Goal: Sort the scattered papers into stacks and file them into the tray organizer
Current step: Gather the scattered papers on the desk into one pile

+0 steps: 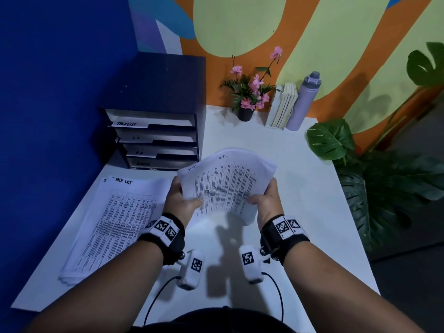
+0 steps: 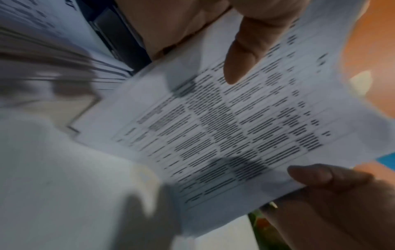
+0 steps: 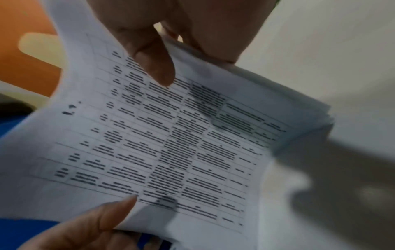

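Above the desk [image 1: 300, 179] centre, both hands hold a bowed sheaf [image 1: 225, 186] of printed papers: the left hand [image 1: 179, 203] grips its 9 o'clock edge, the right hand [image 1: 266, 203] its 3 o'clock edge, thumbs on top. A stack [image 1: 115, 222] lies at 8 o'clock; the organizer [image 1: 153, 138] stands at 11 o'clock.

1. Tray organizer [image 1: 158, 138] is standing on the table [image 1: 300, 212] at ten o'clock.
2. Flat stack [image 1: 115, 224] is lying at eight o'clock.
3. Held stack [image 1: 225, 186] is hovering at the centre, in front of the tray organizer.
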A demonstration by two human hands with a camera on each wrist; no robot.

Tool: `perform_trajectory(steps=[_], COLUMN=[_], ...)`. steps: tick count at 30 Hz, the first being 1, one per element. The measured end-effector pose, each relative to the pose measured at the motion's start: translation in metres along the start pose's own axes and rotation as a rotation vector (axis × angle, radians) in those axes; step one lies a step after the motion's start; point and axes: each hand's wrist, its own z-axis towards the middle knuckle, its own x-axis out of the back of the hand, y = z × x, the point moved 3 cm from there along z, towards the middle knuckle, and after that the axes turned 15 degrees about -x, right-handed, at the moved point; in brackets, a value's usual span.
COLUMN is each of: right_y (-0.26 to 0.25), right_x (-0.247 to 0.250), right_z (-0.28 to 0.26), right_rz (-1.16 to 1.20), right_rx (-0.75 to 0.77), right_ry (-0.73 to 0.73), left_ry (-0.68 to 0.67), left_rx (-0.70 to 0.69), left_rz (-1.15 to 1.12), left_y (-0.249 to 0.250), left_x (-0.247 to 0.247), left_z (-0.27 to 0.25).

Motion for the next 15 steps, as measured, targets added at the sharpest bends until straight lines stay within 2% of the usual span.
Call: perform_trajectory(steps=[3, 5, 7, 11, 13, 15], right_y=[0.014, 0.019, 0.018, 0.006, 0.006, 0.016], right_x=[0.001, 0.0, -0.003, -0.017, -0.033, -0.053], right_z=[0.006, 0.007, 0.006, 0.004, 0.004, 0.0], right_rz=[-0.119, -0.204, -0.226, -0.275, -0.404, -0.558], right_rx=[-0.104, -0.094, -0.051, 0.02, 0.033, 0.036], right_ry=[0.017, 0.042, 0.066, 0.088, 0.074, 0.033], left_ry=[-0.082, -0.124, -0.093, 0.044, 0.058, 0.07], left_rx=[0.088, 0.136, 0.128, -0.038, -0.031, 0.034], left_rz=[0.15, 0.244, 0.25, 0.283, 0.325, 0.399], left_y=[-0.018, -0.024, -0.017, 0.007, 0.006, -0.005], left_x=[0.0, -0.002, 0.0, 0.026, 0.047, 0.075], left_z=[-0.004, -0.006, -0.006, 0.012, 0.019, 0.021])
